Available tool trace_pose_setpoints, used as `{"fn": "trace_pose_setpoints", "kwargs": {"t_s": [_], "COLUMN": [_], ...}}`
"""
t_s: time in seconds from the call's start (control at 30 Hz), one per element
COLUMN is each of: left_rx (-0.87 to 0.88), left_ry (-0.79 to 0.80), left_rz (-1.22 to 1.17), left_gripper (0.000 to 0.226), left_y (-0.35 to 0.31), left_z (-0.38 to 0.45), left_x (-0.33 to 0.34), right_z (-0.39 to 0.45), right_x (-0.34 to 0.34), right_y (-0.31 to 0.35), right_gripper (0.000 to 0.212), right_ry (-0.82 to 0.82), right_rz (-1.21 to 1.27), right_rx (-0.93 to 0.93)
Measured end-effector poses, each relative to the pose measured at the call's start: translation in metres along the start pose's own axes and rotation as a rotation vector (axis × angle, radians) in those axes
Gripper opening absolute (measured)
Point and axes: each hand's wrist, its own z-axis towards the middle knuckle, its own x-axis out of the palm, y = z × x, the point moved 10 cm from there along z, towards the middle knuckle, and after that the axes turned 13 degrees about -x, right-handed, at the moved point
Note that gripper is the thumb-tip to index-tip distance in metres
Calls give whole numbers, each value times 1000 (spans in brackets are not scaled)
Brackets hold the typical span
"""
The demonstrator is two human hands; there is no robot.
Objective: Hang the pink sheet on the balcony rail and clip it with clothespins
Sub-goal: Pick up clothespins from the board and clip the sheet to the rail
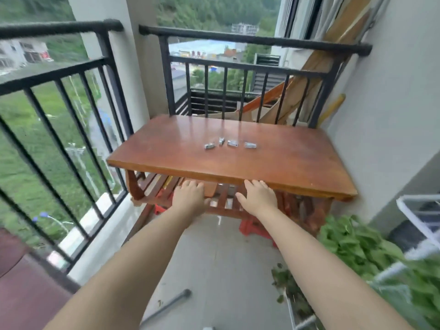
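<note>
Several small silver clothespins (230,144) lie in a row on the reddish wooden table (273,163) at the far end of the balcony. The black balcony rail (59,27) runs along the left side and continues behind the table as a second black rail (250,40). My left hand (189,195) and my right hand (258,195) are stretched forward, palms down, fingers apart, just below the table's near edge and holding nothing. At the lower left lies a dark pink surface (26,289); I cannot tell whether it is the pink sheet.
A slatted lower shelf (223,206) sits under the table, with red plastic stools (252,228) beneath. Leafy greens (357,244) and a white wire rack (419,210) stand at the right by the wall. Wooden planks (316,75) lean behind the far rail. A metal pole (166,308) lies on the floor.
</note>
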Motion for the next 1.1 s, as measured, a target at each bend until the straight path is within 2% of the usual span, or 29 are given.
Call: {"fn": "trace_pose_setpoints", "kwargs": {"t_s": [0.23,0.4,0.63,0.87,1.1], "left_rx": [9,9,-121,-203,-246], "left_ry": [-10,67,179,323,398], "left_rz": [13,59,49,34,-7], "left_gripper": [47,50,48,43,40], "left_y": [-35,-61,-69,-53,-27], "left_z": [180,292,446,524,565], "left_x": [-2,37,87,147,182], "right_z": [166,271,421,515,548], "right_x": [-3,35,77,126,168], "right_y": [-88,-143,-215,-230,-236], "right_gripper": [56,57,50,46,54], "right_ry": [32,120,192,312,369], "right_rz": [-8,29,45,23,50], "right_rx": [76,100,58,0,45]}}
